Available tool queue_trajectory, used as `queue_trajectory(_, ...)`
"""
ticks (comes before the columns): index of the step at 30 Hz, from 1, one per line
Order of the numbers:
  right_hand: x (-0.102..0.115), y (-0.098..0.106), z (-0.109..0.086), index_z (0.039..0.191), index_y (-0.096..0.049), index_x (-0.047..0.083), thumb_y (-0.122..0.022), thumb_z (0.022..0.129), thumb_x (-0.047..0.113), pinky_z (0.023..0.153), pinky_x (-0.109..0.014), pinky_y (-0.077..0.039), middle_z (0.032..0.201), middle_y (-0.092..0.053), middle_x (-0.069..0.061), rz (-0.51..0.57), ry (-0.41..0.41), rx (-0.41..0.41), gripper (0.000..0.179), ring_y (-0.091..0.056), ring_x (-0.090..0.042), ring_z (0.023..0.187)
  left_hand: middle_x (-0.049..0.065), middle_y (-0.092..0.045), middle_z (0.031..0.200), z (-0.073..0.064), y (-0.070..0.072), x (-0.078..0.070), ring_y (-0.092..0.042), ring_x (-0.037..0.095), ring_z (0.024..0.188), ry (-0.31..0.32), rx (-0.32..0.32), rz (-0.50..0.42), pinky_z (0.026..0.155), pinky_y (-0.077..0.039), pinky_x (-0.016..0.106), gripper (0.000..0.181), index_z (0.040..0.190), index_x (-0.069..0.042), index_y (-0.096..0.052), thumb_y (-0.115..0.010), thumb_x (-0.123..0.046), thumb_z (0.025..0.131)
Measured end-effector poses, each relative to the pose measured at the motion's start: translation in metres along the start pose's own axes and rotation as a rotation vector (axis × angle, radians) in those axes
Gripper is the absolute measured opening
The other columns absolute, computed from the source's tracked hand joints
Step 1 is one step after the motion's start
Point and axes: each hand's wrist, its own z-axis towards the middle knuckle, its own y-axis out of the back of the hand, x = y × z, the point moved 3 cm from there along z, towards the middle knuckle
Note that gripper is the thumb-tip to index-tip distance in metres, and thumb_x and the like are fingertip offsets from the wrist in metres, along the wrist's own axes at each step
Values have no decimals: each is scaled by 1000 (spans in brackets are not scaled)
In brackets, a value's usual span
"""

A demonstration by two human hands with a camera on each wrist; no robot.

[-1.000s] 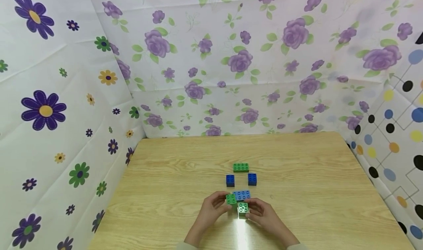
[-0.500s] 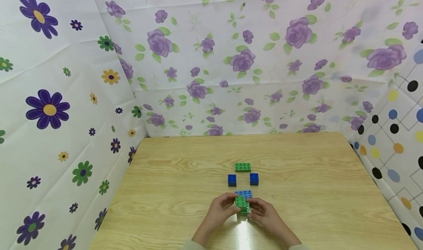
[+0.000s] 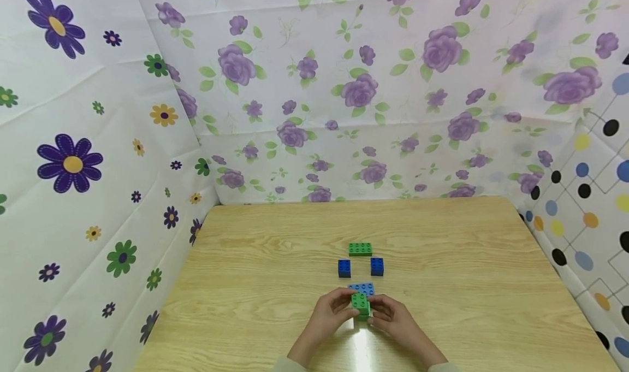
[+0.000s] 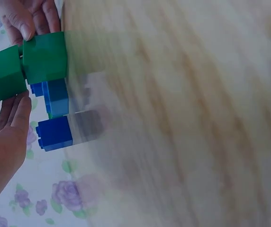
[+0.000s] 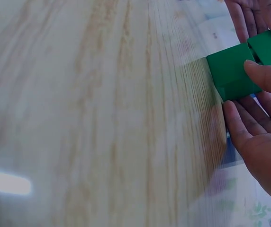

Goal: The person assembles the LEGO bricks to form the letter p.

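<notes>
In the head view my left hand (image 3: 328,314) pinches a square green brick (image 3: 359,301) between thumb and fingers. It sits over a second green brick (image 3: 364,318), which my right hand (image 3: 395,318) grips low by its sides. From the left wrist view, the upper green brick (image 4: 3,74) meets the lower green brick (image 4: 44,57) with a thin dark gap between them. The right wrist view has the right thumb on the face of the lower brick (image 5: 230,71). Just beyond the hands lies a long light blue brick (image 3: 366,288), partly covered.
Two dark blue bricks stand farther back, one on the left (image 3: 344,268) and one on the right (image 3: 377,266). Behind them lies a long green brick (image 3: 360,249). All are on a wooden table (image 3: 245,284) with flower-patterned cloth (image 3: 295,159) around it.
The left hand has carried its green brick rightward, from beside the other green brick to on top of it. The right hand has stayed nearly in place. The camera has shifted slightly.
</notes>
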Motion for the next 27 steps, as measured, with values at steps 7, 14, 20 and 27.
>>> queue_trajectory(7,1,-1,0,131,-51,-3,-72,87,14,96,-27,-52,134,-51,-23,-9,-9,-7,51,-49,-37,125,6,-62,124,-1,-3,1,-56,26,120,-50,3,66,99,-50,30,34,119,-11,-63,-71,-7,86)
queue_trajectory(14,2,0,2,128,-53,-2,-72,87,12,96,-26,-51,131,-54,-22,-45,-12,-23,48,-52,-35,123,2,-63,122,3,-1,0,-59,20,117,-121,30,234,100,-49,29,34,120,-14,-62,-69,-10,87)
queue_trajectory(20,0,1,4,128,-53,-2,-71,87,10,96,-27,-51,131,-54,-21,-36,-13,-20,46,-52,-35,123,-1,-62,121,4,-2,-4,-58,15,115,-147,48,352,101,-47,26,33,121,-14,-61,-69,-12,88)
queue_trajectory(27,1,0,4,127,-54,-3,-72,87,9,95,-25,-51,129,-55,-21,-16,-23,-26,46,-52,-35,122,0,-62,119,5,-4,-7,-59,13,112,-186,71,441,100,-48,25,34,121,-11,-59,-69,-11,88)
